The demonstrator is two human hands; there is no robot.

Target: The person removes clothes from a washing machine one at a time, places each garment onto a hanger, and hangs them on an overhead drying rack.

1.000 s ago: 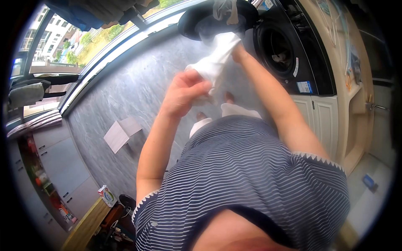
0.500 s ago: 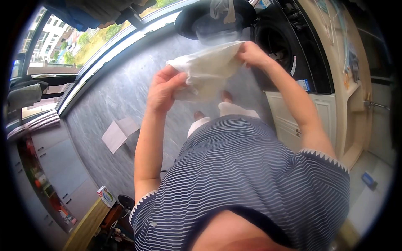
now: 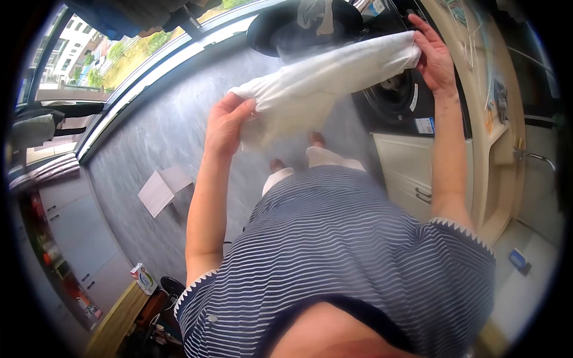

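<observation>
A thin white cloth (image 3: 322,77) with a gathered-looking upper edge is stretched between my two hands above the floor. My left hand (image 3: 225,124) pinches its left corner between thumb and fingers. At the other end, my right hand (image 3: 436,62) grips the right corner, with one finger sticking out. The lower part of the cloth hangs loose and is blurred. Just behind it stands a black washing machine (image 3: 444,113), its round door (image 3: 265,36) swung open. Grey-white fabric (image 3: 316,15) hangs over the door.
White cabinet drawers (image 3: 406,167) are beneath the machine. A folded pale sheet or board (image 3: 165,188) is on the grey floor (image 3: 137,143) to the left. A detergent box (image 3: 144,278) stands at lower left. Windows run along the upper left.
My right hand has moved up and to the right, spreading the cloth wide between my hands. My left hand has kept its hold with little movement.
</observation>
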